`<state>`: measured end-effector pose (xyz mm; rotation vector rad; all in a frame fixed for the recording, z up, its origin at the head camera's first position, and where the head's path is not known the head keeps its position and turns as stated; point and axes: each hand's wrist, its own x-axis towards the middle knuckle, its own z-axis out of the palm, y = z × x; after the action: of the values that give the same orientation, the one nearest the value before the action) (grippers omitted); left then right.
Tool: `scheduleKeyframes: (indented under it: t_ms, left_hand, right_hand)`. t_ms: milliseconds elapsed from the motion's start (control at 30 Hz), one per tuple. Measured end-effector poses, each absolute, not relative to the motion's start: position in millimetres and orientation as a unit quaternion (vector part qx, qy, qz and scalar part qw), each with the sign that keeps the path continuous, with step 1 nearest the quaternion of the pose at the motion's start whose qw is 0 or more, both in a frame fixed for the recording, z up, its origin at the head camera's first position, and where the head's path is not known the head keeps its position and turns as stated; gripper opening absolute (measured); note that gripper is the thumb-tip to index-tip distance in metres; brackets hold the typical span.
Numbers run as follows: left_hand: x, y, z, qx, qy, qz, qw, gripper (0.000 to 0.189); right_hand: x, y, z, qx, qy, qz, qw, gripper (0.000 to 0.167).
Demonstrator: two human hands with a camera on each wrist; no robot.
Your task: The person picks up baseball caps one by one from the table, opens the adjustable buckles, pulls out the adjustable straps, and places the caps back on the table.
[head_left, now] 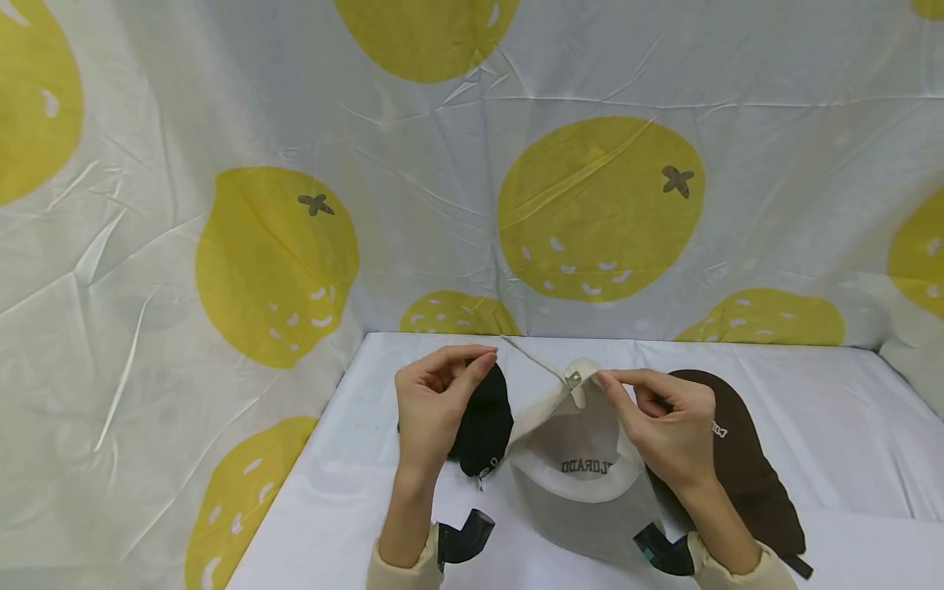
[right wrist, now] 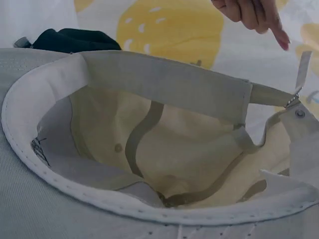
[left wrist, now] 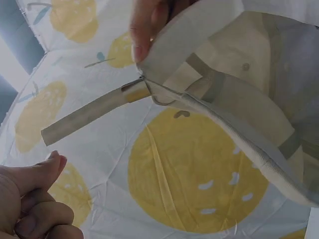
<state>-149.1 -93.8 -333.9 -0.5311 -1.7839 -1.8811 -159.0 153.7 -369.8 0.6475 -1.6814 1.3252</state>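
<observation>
A light grey-beige baseball cap (head_left: pixel 546 479) is tilted with its inside facing me and its brim low; dark lettering shows inside it. My right hand (head_left: pixel 667 418) pinches the cap's back edge between thumb and index finger, beside a metal buckle (head_left: pixel 573 378). The cap's adjusting strap (left wrist: pixel 84 117) sticks out from that buckle, its free end loose. My left hand (head_left: pixel 435 401) is just short of that end, fingers curled, thumb and index tips together with nothing between them. In the right wrist view, the cap's open inside (right wrist: pixel 184 149) fills most of the picture.
Behind my left hand lies a black cap (head_left: pixel 487 422) with a small metal clasp. A dark brown cap (head_left: pixel 745 459) with white lettering lies at the right, partly behind my right hand. White cloth (head_left: pixel 848 426) covers the table, and a lemon-print curtain (head_left: pixel 428 197) hangs behind.
</observation>
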Motion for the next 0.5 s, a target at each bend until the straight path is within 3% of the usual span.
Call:
scheduleKeyframes:
  t_ms: [500]
  left_hand:
    - [-153.9,-58.8,-351.4,-0.254,-0.707,-0.628,0.205,0.012]
  right_hand:
    - [-154.8,154.4,-361.0,0.182,-0.674,0.557,0.45,0.012]
